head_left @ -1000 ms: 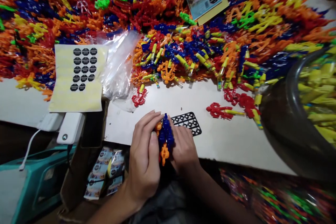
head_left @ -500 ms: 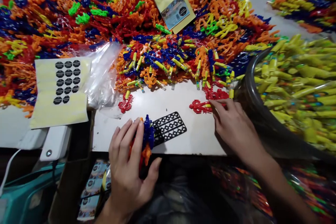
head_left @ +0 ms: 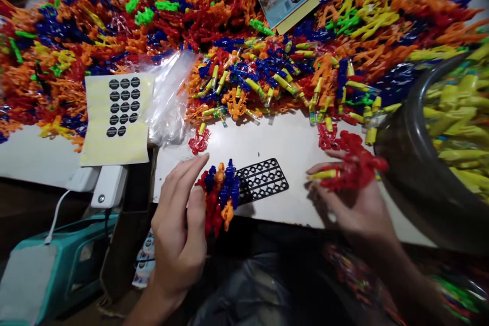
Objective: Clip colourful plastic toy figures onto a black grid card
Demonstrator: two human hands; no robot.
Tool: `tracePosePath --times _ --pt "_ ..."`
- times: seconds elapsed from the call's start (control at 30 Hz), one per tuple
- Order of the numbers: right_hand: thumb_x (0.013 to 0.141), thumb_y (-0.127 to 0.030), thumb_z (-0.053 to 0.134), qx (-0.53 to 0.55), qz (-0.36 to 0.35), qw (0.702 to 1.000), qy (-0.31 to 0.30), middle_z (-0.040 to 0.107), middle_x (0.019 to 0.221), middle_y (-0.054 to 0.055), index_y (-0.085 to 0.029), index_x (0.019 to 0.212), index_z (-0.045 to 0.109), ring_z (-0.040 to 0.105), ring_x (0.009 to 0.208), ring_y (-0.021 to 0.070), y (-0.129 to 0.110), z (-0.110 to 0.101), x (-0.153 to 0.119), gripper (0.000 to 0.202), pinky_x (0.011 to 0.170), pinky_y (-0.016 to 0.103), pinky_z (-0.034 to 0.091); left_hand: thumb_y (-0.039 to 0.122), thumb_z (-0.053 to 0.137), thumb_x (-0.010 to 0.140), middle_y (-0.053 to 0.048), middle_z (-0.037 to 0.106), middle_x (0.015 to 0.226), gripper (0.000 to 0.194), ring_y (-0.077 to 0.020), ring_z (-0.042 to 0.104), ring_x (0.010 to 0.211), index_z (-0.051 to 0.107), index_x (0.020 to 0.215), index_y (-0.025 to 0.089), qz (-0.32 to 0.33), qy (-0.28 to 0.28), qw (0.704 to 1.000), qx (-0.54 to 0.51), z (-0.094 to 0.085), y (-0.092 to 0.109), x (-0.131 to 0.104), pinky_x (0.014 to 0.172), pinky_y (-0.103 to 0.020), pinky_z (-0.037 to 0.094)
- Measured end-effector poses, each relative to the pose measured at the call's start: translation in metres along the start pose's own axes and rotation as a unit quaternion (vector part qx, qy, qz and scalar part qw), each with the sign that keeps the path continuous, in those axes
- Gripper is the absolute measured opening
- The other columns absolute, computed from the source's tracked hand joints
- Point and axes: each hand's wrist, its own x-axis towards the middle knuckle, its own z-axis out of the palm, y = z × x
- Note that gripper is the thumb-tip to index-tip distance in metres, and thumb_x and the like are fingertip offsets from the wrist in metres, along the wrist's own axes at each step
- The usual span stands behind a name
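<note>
A stack of blue, orange and red plastic toy pieces [head_left: 218,196] is gripped by the left hand [head_left: 179,234] at the near edge of the white tabletop [head_left: 282,137], touching a black perforated plastic tray [head_left: 263,180]. A red plastic piece with a yellow tube [head_left: 349,170] is held in the right hand [head_left: 353,201], just beside a dark round bowl [head_left: 412,173] of yellow tubes. Behind, a large multicoloured heap of plastic pieces [head_left: 229,25] is spread, with a sheet of black stickers [head_left: 116,117] at left.

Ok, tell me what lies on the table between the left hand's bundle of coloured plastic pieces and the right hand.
In the head view, a black perforated plastic tray lies beside the bundle; bare white tabletop follows until the right hand.
</note>
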Motion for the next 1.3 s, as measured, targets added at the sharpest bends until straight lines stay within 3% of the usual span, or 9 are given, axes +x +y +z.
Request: tracePosePath --times 0.1,0.2,0.37,0.6,0.67,0.9,1.03,1.17,1.3 --pt "0.094 -0.034 0.072 0.096 0.030 0.994 -0.048 0.073 0.101 0.004 -0.028 0.136 0.056 0.072 0.079 0.0191 -0.009 0.039 -0.025 0.045 0.072 0.035 0.065 0.021 0.043 0.112 -0.004 0.068 0.146 0.039 -0.0200 0.060 0.139 0.064 0.145 0.024 -0.002 -0.012 1.000 -0.006 0.002 0.000 0.000 0.122 -0.035 0.043" --pt "0.097 -0.027 0.068 0.101 0.044 0.989 -0.100 0.075 0.111 0.007 -0.029 0.140 0.056 0.075 0.095 0.0218 -0.012 0.072 -0.044 0.044 0.083 0.038 0.067 0.018 0.044 0.111 -0.005 0.067 0.147 0.039 -0.0197 0.059 0.140 0.063 0.146 0.023 0.011 -0.031 0.999 -0.009 0.007 -0.002 -0.002 0.123 -0.035 0.042" --pt "0.096 -0.012 0.052 0.055 0.009 0.990 -0.130 0.077 0.120 0.009 -0.031 0.161 0.044 0.077 0.105 0.0259 -0.008 0.102 -0.059 0.068 0.090 0.043 0.068 0.016 0.040 0.111 -0.008 0.066 0.147 0.042 -0.0212 0.057 0.142 0.060 0.147 0.020 0.046 -0.055 0.997 -0.021 0.018 -0.007 -0.006 0.126 -0.042 0.040" --pt "0.103 -0.012 0.044 -0.108 -0.117 0.979 -0.124 0.069 0.145 0.011 -0.038 0.171 0.025 0.073 0.121 0.0303 -0.006 0.100 -0.059 0.075 0.101 0.047 0.065 0.010 0.043 0.108 -0.010 0.066 0.147 0.044 -0.0204 0.055 0.143 0.058 0.148 0.016 0.060 -0.056 0.997 0.000 0.026 -0.009 -0.008 0.125 -0.040 0.041" --pt "0.105 -0.014 0.043 -0.141 -0.148 0.970 -0.131 0.072 0.137 0.013 -0.032 0.172 0.019 0.074 0.115 0.0301 -0.009 0.099 -0.057 0.073 0.099 0.045 0.065 0.010 0.043 0.108 -0.011 0.067 0.146 0.043 -0.0202 0.055 0.143 0.058 0.148 0.015 0.061 -0.056 0.997 0.006 0.027 -0.010 -0.009 0.125 -0.039 0.041" --pt "0.108 -0.015 0.036 -0.239 -0.217 0.937 -0.134 0.069 0.097 0.012 -0.009 0.163 0.037 0.064 0.082 0.0266 -0.014 0.112 -0.059 0.056 0.075 0.041 0.064 0.009 0.043 0.107 -0.011 0.067 0.145 0.042 -0.0205 0.056 0.142 0.060 0.146 0.012 0.070 -0.040 0.997 0.010 0.029 -0.012 -0.010 0.125 -0.038 0.041" --pt "0.107 -0.015 0.034 -0.233 -0.246 0.935 -0.106 0.068 0.108 0.017 -0.002 0.170 0.019 0.062 0.089 0.0281 -0.010 0.117 -0.062 0.066 0.081 0.043 0.064 0.008 0.045 0.107 -0.010 0.068 0.143 0.042 -0.0198 0.057 0.140 0.061 0.145 0.014 0.077 -0.031 0.997 0.005 0.031 -0.012 -0.008 0.125 -0.036 0.041" --pt "0.107 -0.013 0.034 -0.224 -0.254 0.937 -0.090 0.068 0.116 0.019 -0.006 0.173 0.002 0.063 0.095 0.0288 -0.006 0.121 -0.063 0.074 0.088 0.044 0.064 0.007 0.053 0.104 -0.011 0.067 0.142 0.042 -0.0214 0.058 0.138 0.061 0.145 0.016 0.094 -0.034 0.995 0.010 0.030 -0.010 -0.006 0.124 -0.037 0.041" --pt "0.103 -0.011 0.042 -0.241 -0.242 0.932 -0.120 0.069 0.121 0.022 -0.002 0.171 -0.006 0.065 0.100 0.0311 -0.008 0.122 -0.062 0.084 0.093 0.047 0.065 0.009 0.058 0.104 -0.010 0.065 0.142 0.031 -0.0216 0.058 0.135 0.069 0.130 0.020 0.091 -0.039 0.995 0.008 0.029 -0.011 -0.007 0.121 -0.037 0.042"
